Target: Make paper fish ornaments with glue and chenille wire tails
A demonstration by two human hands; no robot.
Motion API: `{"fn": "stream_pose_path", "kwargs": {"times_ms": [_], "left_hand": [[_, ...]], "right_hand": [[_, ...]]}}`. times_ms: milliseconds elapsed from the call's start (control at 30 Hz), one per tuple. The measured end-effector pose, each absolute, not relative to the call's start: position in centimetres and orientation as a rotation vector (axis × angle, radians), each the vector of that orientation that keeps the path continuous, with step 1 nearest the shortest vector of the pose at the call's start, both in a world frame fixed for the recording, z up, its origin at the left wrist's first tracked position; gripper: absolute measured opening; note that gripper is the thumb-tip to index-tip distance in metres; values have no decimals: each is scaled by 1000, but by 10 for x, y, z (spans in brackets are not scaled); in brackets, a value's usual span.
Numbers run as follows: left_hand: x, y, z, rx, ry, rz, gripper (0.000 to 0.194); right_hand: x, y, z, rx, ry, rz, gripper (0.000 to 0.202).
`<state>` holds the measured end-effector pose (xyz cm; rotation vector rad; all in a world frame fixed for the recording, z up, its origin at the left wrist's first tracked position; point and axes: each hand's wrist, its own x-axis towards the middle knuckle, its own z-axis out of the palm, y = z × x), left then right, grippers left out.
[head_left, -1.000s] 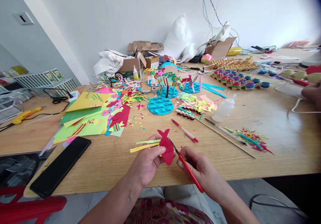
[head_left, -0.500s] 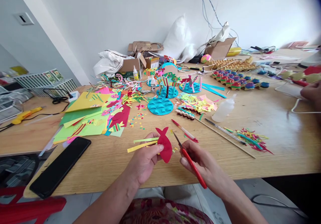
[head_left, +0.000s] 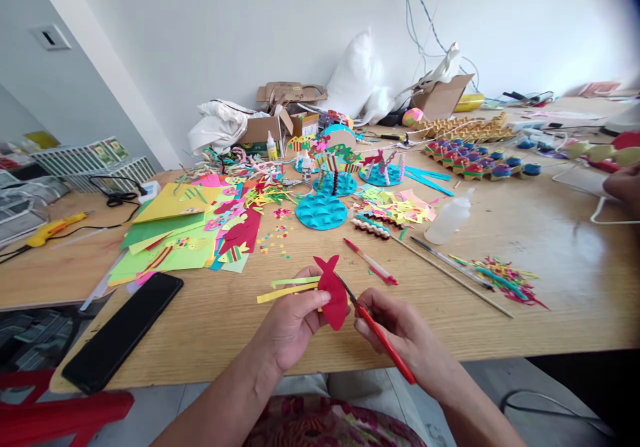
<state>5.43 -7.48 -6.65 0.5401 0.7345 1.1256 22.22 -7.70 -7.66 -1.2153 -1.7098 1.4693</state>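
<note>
Between thumb and fingers, my left hand [head_left: 293, 317] pinches a red paper fish [head_left: 333, 298], tail up. Yellow and light green paper strips [head_left: 287, 292] stick out to the left from behind the fish, held in the same hand. My right hand [head_left: 395, 323] grips red-handled scissors [head_left: 383, 340]. Their dark blades point up and left, at the right edge of the fish; whether they touch the paper I cannot tell. Beyond the hands lies a red-capped pen [head_left: 370, 261]. A round blue scalloped base [head_left: 321, 212] sits farther back.
A black phone [head_left: 123, 332] lies at the table's left front edge. Coloured paper sheets [head_left: 165, 233] are piled at the left. A wooden stick [head_left: 453, 277], a squeeze bottle [head_left: 450, 220] and paper scraps [head_left: 505, 280] lie to the right. Another person's hand [head_left: 623, 183] shows at the right edge.
The scissors have come closer to the fish, with their blades now at its right edge. My left hand still holds the fish and strips. The view has shifted slightly.
</note>
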Motion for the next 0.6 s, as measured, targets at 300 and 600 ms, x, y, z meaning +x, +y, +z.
{"fn": "stream_pose_path", "kwargs": {"times_ms": [300,600], "left_hand": [[57,-75,-70,543,734,1137,30],[55,-75,-71,527,742,1122,30]], "right_hand": [[222,-78,-80,-1249,-1721,1416,28],[223,-76,-79,-1275,-1802,1292,32]]}}
